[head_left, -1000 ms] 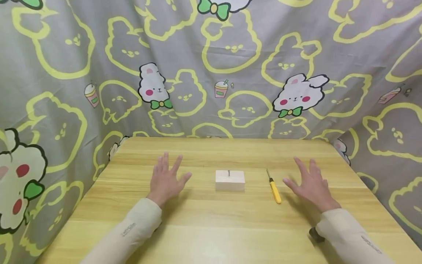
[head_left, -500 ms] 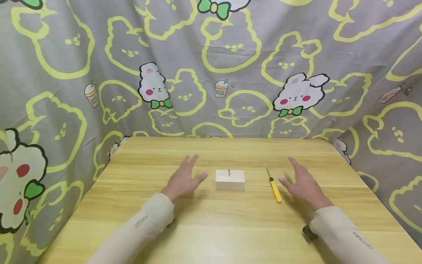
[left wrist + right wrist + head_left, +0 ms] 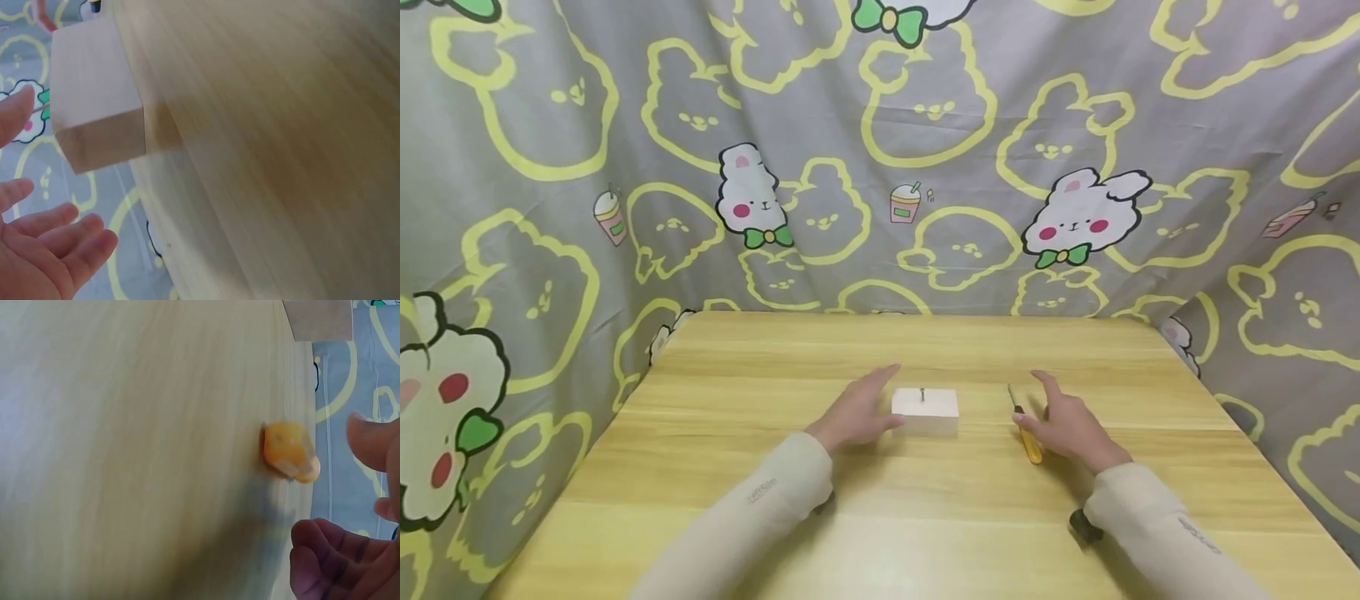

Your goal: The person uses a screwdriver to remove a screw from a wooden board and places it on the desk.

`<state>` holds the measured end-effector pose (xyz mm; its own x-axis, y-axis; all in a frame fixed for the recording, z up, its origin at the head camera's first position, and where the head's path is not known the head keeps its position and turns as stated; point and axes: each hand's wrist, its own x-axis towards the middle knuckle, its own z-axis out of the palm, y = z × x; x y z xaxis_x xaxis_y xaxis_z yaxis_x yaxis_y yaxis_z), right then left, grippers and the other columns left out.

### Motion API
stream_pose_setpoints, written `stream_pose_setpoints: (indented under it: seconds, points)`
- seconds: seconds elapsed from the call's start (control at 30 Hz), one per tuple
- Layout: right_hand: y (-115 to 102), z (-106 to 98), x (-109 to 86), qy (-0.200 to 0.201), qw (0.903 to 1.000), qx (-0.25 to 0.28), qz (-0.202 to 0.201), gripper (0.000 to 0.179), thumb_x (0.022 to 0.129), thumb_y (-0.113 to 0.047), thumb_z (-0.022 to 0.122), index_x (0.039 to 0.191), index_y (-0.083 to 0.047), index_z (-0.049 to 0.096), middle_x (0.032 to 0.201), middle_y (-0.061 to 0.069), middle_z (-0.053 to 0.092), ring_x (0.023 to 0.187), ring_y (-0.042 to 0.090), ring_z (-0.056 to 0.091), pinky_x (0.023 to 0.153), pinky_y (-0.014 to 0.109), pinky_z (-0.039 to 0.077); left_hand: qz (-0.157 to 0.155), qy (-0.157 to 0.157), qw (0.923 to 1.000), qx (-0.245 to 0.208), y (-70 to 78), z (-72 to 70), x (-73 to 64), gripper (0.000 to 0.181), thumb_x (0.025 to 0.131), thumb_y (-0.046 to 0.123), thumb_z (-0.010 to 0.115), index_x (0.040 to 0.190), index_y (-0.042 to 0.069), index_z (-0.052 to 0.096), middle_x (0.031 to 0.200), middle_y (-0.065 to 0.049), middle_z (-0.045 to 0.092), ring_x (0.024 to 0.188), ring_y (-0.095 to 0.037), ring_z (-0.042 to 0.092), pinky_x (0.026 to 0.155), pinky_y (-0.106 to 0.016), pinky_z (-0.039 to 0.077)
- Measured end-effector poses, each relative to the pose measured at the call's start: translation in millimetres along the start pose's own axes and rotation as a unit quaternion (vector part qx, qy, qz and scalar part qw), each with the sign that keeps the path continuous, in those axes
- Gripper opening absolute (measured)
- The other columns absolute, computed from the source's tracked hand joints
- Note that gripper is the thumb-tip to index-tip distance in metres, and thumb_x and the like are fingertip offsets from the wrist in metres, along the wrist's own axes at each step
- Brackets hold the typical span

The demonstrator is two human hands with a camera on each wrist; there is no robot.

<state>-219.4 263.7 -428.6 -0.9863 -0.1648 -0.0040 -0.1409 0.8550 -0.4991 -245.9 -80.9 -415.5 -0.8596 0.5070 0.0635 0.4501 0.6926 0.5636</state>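
A pale wooden block (image 3: 925,403) lies on the table, and a screw (image 3: 922,394) stands upright in its top. My left hand (image 3: 856,410) is at the block's left end, thumb and fingers spread apart; in the left wrist view a gap shows between the fingers and the block (image 3: 97,81). To the right of the block lies a screwdriver (image 3: 1031,448) with a yellow and black handle, its tip pointing away from me. Over its handle hovers my right hand (image 3: 1073,427), thumb apart from the fingers. In the right wrist view the handle end (image 3: 289,450) sits just beyond the fingers.
The wood-grain table (image 3: 895,525) reaches back to a grey curtain (image 3: 820,100) with cartoon animals, which also hangs at both sides. A dark device (image 3: 1084,527) is strapped under the right sleeve.
My left hand has moved right to the block's left end. My right hand has moved left until it is over the screwdriver handle. Block and screwdriver lie where they were.
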Motion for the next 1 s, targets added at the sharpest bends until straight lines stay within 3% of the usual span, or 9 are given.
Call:
stream_pose_setpoints:
  seconds: [0.23,0.47,0.63,0.73,0.9,1.0]
  points:
    - [-3,8,5.6,-0.021,0.9997,0.0,-0.014,0.086,0.087,-0.03,0.073,0.148,-0.003,0.02,0.066,0.001,0.058,0.06,0.016,0.053,0.062,0.038,0.047,-0.006,-0.022,0.9995,0.024,6.7,8.4,9.4,0.068,0.087,0.029,0.074,0.143,0.006,0.045,0.145,-0.01,0.047,0.133,-0.029,0.042,0.112,-0.042,0.03]
    - [-2,12,10.7,-0.019,0.9997,0.008,-0.014,0.06,0.087,-0.01,0.061,0.141,-0.003,0.036,0.06,0.003,0.054,0.048,0.014,0.048,0.049,0.03,0.041,-0.015,-0.031,0.9986,0.04,11.6,7.8,13.7,0.055,0.088,0.024,0.073,0.135,0.003,0.054,0.138,-0.011,0.054,0.129,-0.028,0.047,0.109,-0.04,0.035]
    - [-1,14,15.9,-0.023,0.9993,0.011,-0.029,0.029,0.09,-0.008,0.055,0.118,-0.004,0.063,0.072,0.005,0.062,0.049,0.013,0.052,0.049,0.03,0.044,-0.022,-0.031,0.9981,0.048,12.3,5.5,17.3,0.052,0.088,0.023,0.073,0.134,0.005,0.055,0.138,-0.01,0.054,0.129,-0.028,0.047,0.109,-0.04,0.036]
    - [0,14,18.1,-0.019,0.9987,0.008,-0.047,0.02,0.091,-0.008,0.055,0.103,-0.004,0.07,0.074,0.005,0.064,0.049,0.013,0.051,0.05,0.031,0.045,-0.023,-0.029,0.9982,0.048,12.4,4.8,18.2,0.051,0.088,0.023,0.073,0.133,0.005,0.056,0.137,-0.01,0.055,0.129,-0.028,0.048,0.108,-0.04,0.036]
    - [2,14,19.5,-0.011,0.9982,0.002,-0.059,0.017,0.096,-0.015,0.057,0.101,-0.005,0.069,0.071,0.001,0.061,0.057,0.014,0.051,0.057,0.032,0.045,-0.023,-0.026,0.9985,0.042,11.2,5.5,17.7,0.051,0.088,0.024,0.073,0.132,0.005,0.057,0.136,-0.01,0.056,0.128,-0.028,0.049,0.109,-0.042,0.035]
    - [1,13,19.5,-0.007,0.9978,0.005,-0.066,0.02,0.099,-0.017,0.053,0.103,-0.006,0.069,0.08,0.006,0.065,0.067,0.018,0.055,0.061,0.034,0.046,-0.024,-0.023,0.9988,0.036,10.5,5.7,16.7,0.05,0.088,0.023,0.074,0.131,0.005,0.058,0.135,-0.01,0.057,0.127,-0.029,0.05,0.109,-0.042,0.034]
